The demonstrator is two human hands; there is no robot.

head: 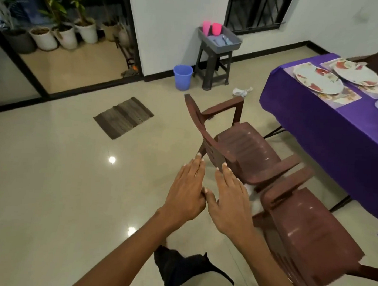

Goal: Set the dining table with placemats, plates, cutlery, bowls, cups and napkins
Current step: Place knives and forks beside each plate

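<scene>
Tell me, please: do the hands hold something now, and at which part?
Nothing is held. The left hand and the right hand are both stretched out with straight fingers above the floor, near the back of the brown chair.

Bare forearms, no sleeves; left hand (186, 192), right hand (230, 200) ringless, short pale nails; dark garment below.
</scene>
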